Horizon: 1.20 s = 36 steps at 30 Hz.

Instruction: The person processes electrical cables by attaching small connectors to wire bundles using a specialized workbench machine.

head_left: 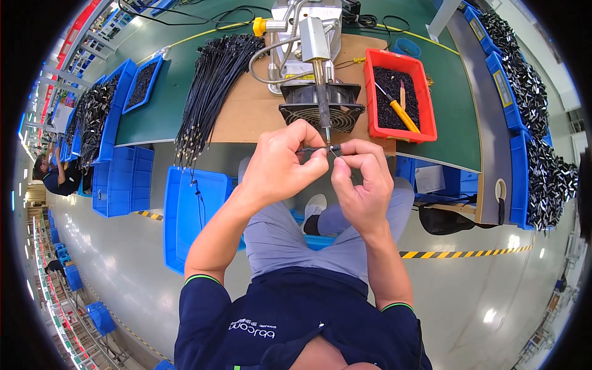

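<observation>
Both grips are closed in a fingertip pinch: my left grip (280,161) and right grip (365,185) hold one small black cable (314,149) between them, the right fingers at its right end. The cable hangs level in the air just off the near edge of the worktop (154,131), right under the slim tip of the machine (314,40). From here I cannot tell whether the tip touches it.

Just beyond the grips I see a black fan (346,95) at the machine's foot. A brown board (237,127) lies under the machine. Left of it is a thick bundle of black cables (213,86), their ends toward the near edge; farther left sits a blue tray (125,110) of dark bits. Right of the fan, a red bin (427,98) holds black bits (388,114), with a yellow-handled tool (404,116) lying on them. Below the worktop's near edge, on the left, I have a blue bin (182,228).
</observation>
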Available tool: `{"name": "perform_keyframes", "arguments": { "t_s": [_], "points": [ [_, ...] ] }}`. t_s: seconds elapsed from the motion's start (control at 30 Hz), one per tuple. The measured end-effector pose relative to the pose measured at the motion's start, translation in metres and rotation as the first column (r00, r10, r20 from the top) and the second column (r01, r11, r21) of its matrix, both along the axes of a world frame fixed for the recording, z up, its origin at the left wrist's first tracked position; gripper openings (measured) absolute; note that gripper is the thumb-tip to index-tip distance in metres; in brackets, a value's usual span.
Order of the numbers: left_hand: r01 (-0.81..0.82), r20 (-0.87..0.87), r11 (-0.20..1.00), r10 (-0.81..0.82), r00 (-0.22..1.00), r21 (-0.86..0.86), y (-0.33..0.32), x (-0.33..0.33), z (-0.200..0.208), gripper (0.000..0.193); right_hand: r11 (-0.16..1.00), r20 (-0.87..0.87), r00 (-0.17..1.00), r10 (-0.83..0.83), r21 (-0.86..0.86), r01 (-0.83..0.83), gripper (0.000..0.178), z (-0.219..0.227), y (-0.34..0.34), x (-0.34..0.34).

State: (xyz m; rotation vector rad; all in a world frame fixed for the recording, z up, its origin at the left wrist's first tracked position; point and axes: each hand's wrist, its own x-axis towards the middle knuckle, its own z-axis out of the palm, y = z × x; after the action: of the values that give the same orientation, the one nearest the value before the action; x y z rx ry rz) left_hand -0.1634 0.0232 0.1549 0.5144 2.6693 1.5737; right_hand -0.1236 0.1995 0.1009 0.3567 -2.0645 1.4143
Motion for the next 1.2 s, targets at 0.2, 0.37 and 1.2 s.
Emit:
{"name": "perform_keyframes", "arguments": {
  "t_s": [0.2, 0.37, 1.2],
  "points": [
    [0.003, -0.023, 1.000, -0.003, 1.000, -0.006, 0.0007, 0.0005, 0.0000, 0.011, 1.000, -0.007, 1.000, 0.000, -0.005, 0.000, 0.016, -0.0007, -0.0003, -0.0005],
    [-0.010, -0.026, 1.000, 0.011, 1.000, 0.012, 0.0012, 0.0005, -0.0015, 0.011, 1.000, -0.030, 1.000, -0.004, 0.017, 0.005, 0.016, -0.0001, -0.0004, -0.0030],
    [-0.014, -0.086, 1.000, 0.013, 0.996, -0.017, 0.0026, 0.0028, 0.0017, 0.011, 1.000, -0.019, 1.000, 0.006, -0.029, -0.007, 0.016, -0.0002, -0.0015, 0.0000]
  ]
}}
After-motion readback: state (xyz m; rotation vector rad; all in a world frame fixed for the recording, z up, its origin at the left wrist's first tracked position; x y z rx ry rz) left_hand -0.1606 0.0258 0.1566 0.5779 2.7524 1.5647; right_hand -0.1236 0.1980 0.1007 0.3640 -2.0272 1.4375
